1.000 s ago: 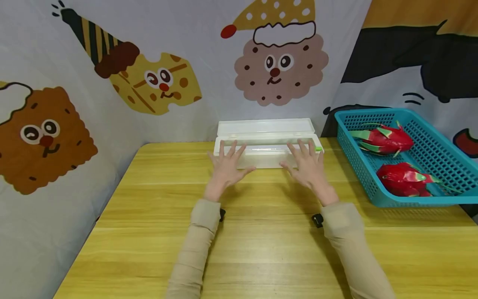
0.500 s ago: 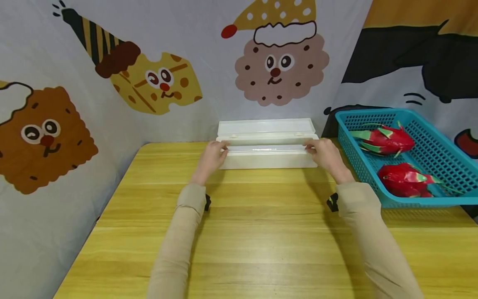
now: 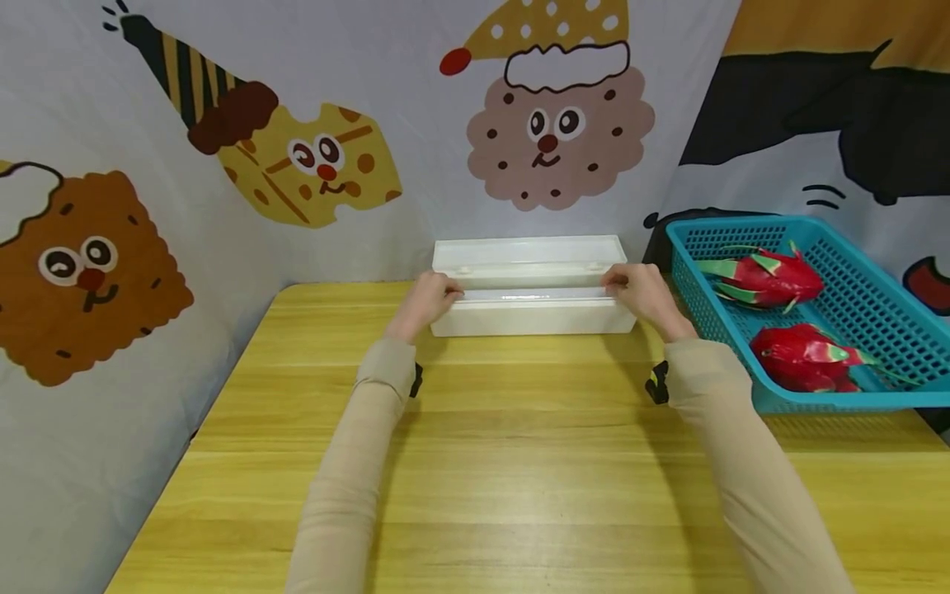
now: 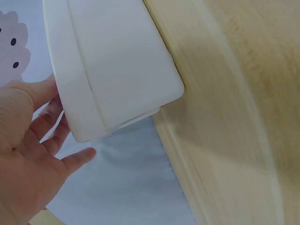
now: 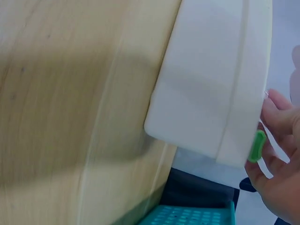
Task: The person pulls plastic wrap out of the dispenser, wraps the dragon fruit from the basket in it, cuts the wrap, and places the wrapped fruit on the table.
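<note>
A long white cling film dispenser (image 3: 533,318) stands at the table's back edge with its lid (image 3: 529,250) raised behind it. A shiny strip of clear cling film (image 3: 530,294) lies along its top front edge. My left hand (image 3: 429,300) pinches the film at the left end, its other fingers spread past the box corner in the left wrist view. At the opposite end my right hand (image 3: 644,292) pinches the film between thumb and fingertips. The green slide cutter (image 5: 257,146) sits at the box's right end, against the right fingers. The fingertips are partly hidden behind the box in both wrist views.
To the right stands a blue plastic basket (image 3: 742,363) holding two red dragon fruits (image 3: 779,276), with green-tipped scales. A cloth printed with cartoon biscuits (image 3: 560,173) hangs right behind the box. The wooden table (image 3: 534,478) stretches in front, under both forearms.
Both hands have gone from spread flat over the box to its two ends, fingers now curled in a pinch at the film. In the last half second they have risen slightly and shifted inward.
</note>
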Motion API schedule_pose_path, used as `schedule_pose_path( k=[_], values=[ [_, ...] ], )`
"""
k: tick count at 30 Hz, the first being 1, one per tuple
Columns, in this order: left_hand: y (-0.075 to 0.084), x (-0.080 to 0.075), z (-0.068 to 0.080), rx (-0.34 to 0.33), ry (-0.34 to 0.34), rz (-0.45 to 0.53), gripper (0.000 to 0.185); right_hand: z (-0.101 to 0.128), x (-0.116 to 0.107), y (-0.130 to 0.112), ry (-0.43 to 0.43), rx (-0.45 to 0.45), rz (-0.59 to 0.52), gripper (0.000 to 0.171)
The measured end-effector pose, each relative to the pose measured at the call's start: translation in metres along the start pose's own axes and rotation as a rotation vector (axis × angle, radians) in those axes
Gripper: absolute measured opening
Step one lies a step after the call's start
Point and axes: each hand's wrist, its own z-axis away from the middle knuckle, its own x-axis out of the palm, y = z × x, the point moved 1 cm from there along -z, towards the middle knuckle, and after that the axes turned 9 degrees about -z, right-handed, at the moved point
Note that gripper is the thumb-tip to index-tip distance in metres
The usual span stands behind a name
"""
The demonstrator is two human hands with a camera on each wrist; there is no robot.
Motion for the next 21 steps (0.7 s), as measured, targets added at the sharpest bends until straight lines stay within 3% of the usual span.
schedule_pose_path(
  k=[9,11,16,21],
  values=[
    [0.002,0.003,-0.007,0.017,-0.043,-0.080,0.023,-0.007,0.013,0.002,0.159,-0.055,0.070,0.014],
    [0.001,0.004,-0.008,0.011,-0.046,-0.061,0.023,-0.009,0.015,0.002,0.179,-0.061,0.080,0.014],
    [-0.001,0.002,-0.008,0.010,-0.031,0.009,0.021,-0.010,0.015,0.000,0.185,-0.037,0.041,0.017],
    [-0.002,-0.001,-0.007,0.023,-0.036,-0.018,0.021,-0.009,0.014,-0.003,0.121,0.005,0.048,0.028]
  ],
)
